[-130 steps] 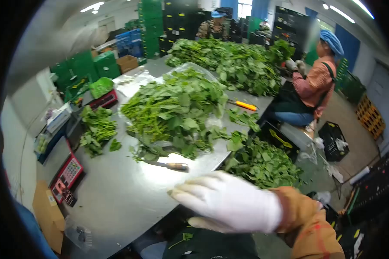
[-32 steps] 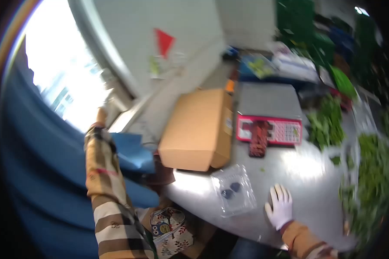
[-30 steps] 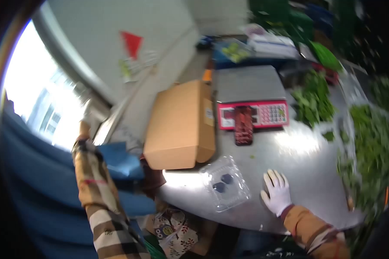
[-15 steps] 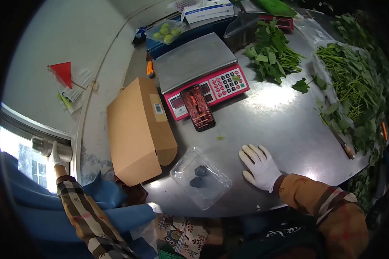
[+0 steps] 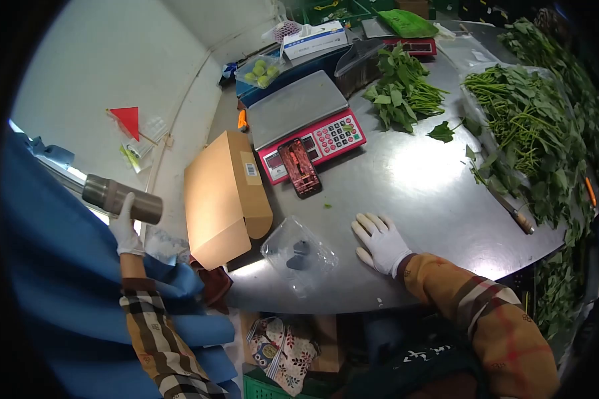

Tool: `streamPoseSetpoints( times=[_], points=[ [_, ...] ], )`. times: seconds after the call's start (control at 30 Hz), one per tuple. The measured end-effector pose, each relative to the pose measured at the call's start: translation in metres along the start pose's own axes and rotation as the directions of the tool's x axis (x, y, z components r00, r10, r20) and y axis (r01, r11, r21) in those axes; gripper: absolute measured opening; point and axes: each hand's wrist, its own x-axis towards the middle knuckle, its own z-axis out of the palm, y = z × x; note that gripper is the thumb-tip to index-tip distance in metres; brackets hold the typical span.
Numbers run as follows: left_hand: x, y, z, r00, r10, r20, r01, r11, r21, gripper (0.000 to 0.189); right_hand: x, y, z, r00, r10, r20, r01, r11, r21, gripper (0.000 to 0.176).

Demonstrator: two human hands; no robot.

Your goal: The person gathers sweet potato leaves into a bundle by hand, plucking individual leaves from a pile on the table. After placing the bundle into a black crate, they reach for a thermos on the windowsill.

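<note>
My left hand (image 5: 128, 228), in a white glove, is closed around a steel tumbler (image 5: 121, 198) at the left, in front of the blue curtain (image 5: 53, 266). The tumbler lies nearly sideways, its wide end to the right. My right hand (image 5: 381, 245), also gloved, lies flat on the metal table (image 5: 359, 193) with its fingers spread, holding nothing. Left of it sits a clear plastic tray (image 5: 293, 272) with dark pieces (image 5: 301, 256) in it. A phone (image 5: 300, 167) with a lit screen leans against the red and silver weighing scale (image 5: 306, 110).
A cardboard box (image 5: 223, 193) stands left of the phone. Bunches of leafy greens (image 5: 519, 126) cover the right side, with one bundle (image 5: 402, 90) behind the scale's right corner. A wooden-handled knife (image 5: 524, 223) lies by the greens. A boxed carton (image 5: 315, 40) and bagged green fruit (image 5: 262, 71) are behind.
My left hand has brought the tumbler rightward and away from the window ledge. My right hand stays on the table. The whole view has shifted slightly.
</note>
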Motion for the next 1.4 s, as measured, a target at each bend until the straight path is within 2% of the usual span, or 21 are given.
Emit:
streamPoseSetpoints(
  times=[0.07,0.1,0.17,0.23,0.37,0.47,0.57,0.67,0.77,0.8,0.83,0.97,1.0,1.03,1.1,1.2,1.3,1.37,1.4],
  points=[
    [-0.049,0.029,0.027,0.999,-0.004,0.046,0.005,1.0,-0.026,0.054,-0.003,0.001,0.003,0.999,-0.008,-0.031,0.008,1.0,-0.013,0.058],
    [-0.061,0.032,0.03,0.991,0.01,0.132,-0.005,0.999,-0.037,0.052,-0.004,0.001,0.004,0.999,-0.009,-0.043,0.009,1.0,-0.01,0.058],
    [-0.114,0.061,0.054,0.984,-0.04,0.174,0.055,0.995,-0.082,0.051,-0.007,0.002,0.006,0.997,-0.013,-0.07,0.012,1.0,-0.008,0.058],
    [-0.164,0.085,0.071,0.961,0.023,0.275,0.022,0.987,-0.159,0.049,-0.01,0.003,0.01,0.995,-0.016,-0.099,0.014,1.0,-0.014,0.057],
    [-0.253,0.123,0.074,0.917,-0.055,0.396,0.093,0.993,-0.077,0.041,-0.013,0.008,0.022,0.992,-0.003,-0.128,0.007,0.999,0.037,0.058],
    [-0.322,0.158,0.077,0.89,-0.178,0.42,0.192,0.981,0.008,0.039,-0.015,0.004,0.007,0.992,0.093,0.085,-0.1,0.991,0.085,0.062],
    [-0.38,0.162,0.08,0.882,-0.186,0.433,0.219,0.975,-0.028,0.042,-0.03,-0.008,-0.038,0.961,0.164,0.224,-0.255,0.844,0.472,0.071],
    [-0.429,0.148,0.099,0.851,-0.229,0.473,0.323,0.938,-0.126,0.047,-0.066,-0.036,-0.104,0.992,-0.054,0.113,-0.055,0.626,0.778,0.079],
    [-0.463,0.12,0.125,0.816,-0.255,0.519,0.344,0.935,-0.082,0.05,-0.1,-0.045,-0.114,0.968,-0.248,-0.045,0.187,0.585,0.79,0.091],
    [-0.472,0.123,0.138,0.789,-0.218,0.574,0.29,0.956,-0.035,0.052,-0.108,-0.047,-0.12,0.978,-0.196,-0.073,0.179,0.603,0.777,0.092],
    [-0.481,0.117,0.149,0.767,-0.23,0.599,0.301,0.953,-0.02,0.052,-0.115,-0.046,-0.125,0.984,-0.141,-0.106,0.172,0.621,0.764,0.093],
    [-0.513,0.106,0.196,0.776,-0.085,0.625,0.147,0.988,-0.048,0.066,-0.131,-0.04,-0.114,0.96,0.141,-0.241,0.099,0.637,0.765,0.089],
    [-0.518,0.097,0.202,0.747,-0.049,0.664,0.103,0.994,-0.043,0.07,-0.128,-0.038,-0.1,0.94,0.262,-0.221,0.034,0.57,0.821,0.081],
    [-0.523,0.091,0.207,0.701,-0.152,0.697,0.288,0.954,-0.081,0.071,-0.125,-0.042,-0.131,0.954,0.277,-0.111,-0.023,0.441,0.897,0.071],
    [-0.525,0.076,0.214,0.648,-0.134,0.75,0.359,0.922,-0.144,0.077,-0.131,-0.034,-0.115,0.943,0.299,-0.148,0.027,0.375,0.927,0.071],
    [-0.502,0.081,0.209,0.498,-0.008,0.867,0.255,0.957,-0.137,0.082,-0.145,-0.029,-0.087,0.904,0.425,-0.049,0.002,0.11,0.994,0.076],
    [-0.442,0.102,0.174,0.555,-0.075,0.828,-0.021,0.994,0.104,0.08,-0.151,-0.02,-0.097,0.915,0.363,-0.177,-0.074,0.583,0.809,0.082],
    [-0.391,0.104,0.15,0.72,-0.084,0.689,0.097,0.995,0.02,0.073,-0.155,-0.013,-0.082,0.933,0.343,-0.107,-0.094,0.521,0.848,0.085],
    [-0.346,0.073,0.121,0.822,-0.098,0.561,0.025,0.99,0.137,0.072,-0.156,-0.012,-0.077,0.928,0.361,-0.092,-0.101,0.481,0.871,0.085]
  ],
)
